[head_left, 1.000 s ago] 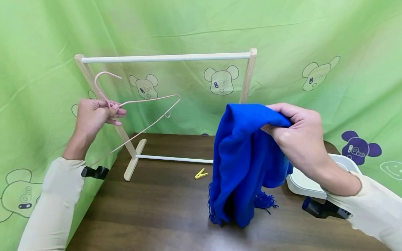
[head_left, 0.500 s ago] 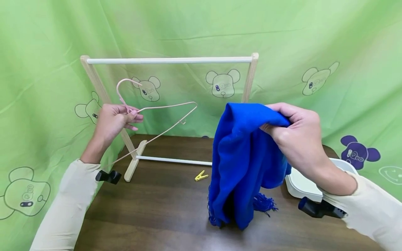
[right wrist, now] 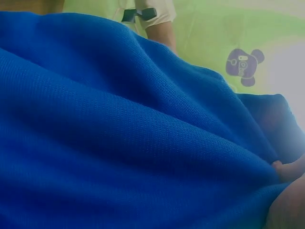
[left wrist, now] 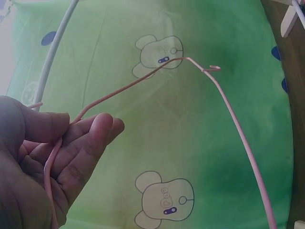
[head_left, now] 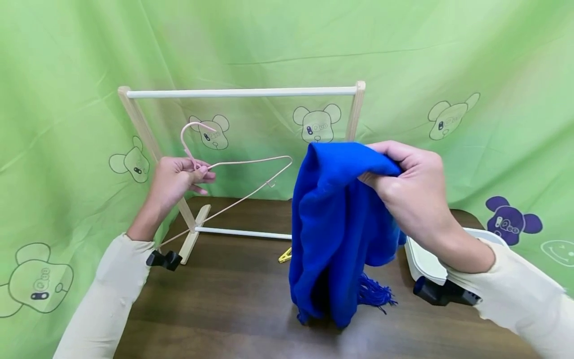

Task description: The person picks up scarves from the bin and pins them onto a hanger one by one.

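My left hand pinches a thin pink clothes hanger just below its hook, between thumb and fingers. The hanger is tilted, its hook up and one shoulder reaching toward the right; in the left wrist view the hanger bends at that shoulder beside a small notch hook. My right hand grips a folded blue scarf at its top, thumb in front. The scarf hangs down in folds, with a fringe at the lower right. In the right wrist view the scarf fills most of the picture. Hanger and scarf are apart.
Behind the hands stands a wooden rack with a white top rail and a lower white bar. A yellow clothespin on the brown table is partly hidden by the scarf. At the right sits a white bin, with a green curtain all around.
My left hand has moved right and slightly down with the hanger, nearer the scarf. My right hand has shifted slightly left with the scarf, which now covers part of the clothespin.
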{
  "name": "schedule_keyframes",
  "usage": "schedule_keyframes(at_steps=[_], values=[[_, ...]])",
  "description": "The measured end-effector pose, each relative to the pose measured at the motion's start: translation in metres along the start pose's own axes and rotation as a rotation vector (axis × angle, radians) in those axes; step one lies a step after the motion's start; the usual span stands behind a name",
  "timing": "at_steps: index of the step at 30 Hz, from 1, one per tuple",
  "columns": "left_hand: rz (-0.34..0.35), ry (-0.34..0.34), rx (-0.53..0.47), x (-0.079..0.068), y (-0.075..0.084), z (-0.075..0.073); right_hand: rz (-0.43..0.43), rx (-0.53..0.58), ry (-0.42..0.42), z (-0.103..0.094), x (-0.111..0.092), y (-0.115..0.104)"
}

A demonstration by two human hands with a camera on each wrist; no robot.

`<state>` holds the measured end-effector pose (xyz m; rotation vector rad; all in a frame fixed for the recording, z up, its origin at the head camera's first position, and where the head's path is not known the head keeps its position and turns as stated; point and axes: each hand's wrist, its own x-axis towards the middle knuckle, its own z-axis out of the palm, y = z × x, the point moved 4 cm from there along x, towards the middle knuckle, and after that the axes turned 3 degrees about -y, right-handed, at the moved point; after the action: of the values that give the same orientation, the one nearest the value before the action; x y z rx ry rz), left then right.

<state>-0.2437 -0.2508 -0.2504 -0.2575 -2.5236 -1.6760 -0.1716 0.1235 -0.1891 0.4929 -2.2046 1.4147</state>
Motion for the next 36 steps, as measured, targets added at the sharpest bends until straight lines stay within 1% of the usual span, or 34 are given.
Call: schedule_keyframes(at_steps=[8, 17, 24, 30, 36], values=[[-0.004, -0.015, 0.021, 0.002, -0.001, 0.007, -0.017, 0.037, -0.023, 0.009, 0.006, -0.008], [-0.002, -0.022, 0.008, 0.008, 0.002, 0.016, -0.054, 0.082, -0.054, 0.017, 0.011, -0.018], [-0.021, -0.030, 0.006, 0.013, 0.003, 0.022, -0.059, 0.115, -0.075, 0.025, 0.013, -0.022], [-0.022, -0.038, 0.003, 0.015, 0.000, 0.029, -0.053, 0.156, -0.098, 0.032, 0.013, -0.027], [-0.029, -0.049, 0.005, 0.016, -0.001, 0.034, -0.066, 0.156, -0.101, 0.037, 0.014, -0.033]])
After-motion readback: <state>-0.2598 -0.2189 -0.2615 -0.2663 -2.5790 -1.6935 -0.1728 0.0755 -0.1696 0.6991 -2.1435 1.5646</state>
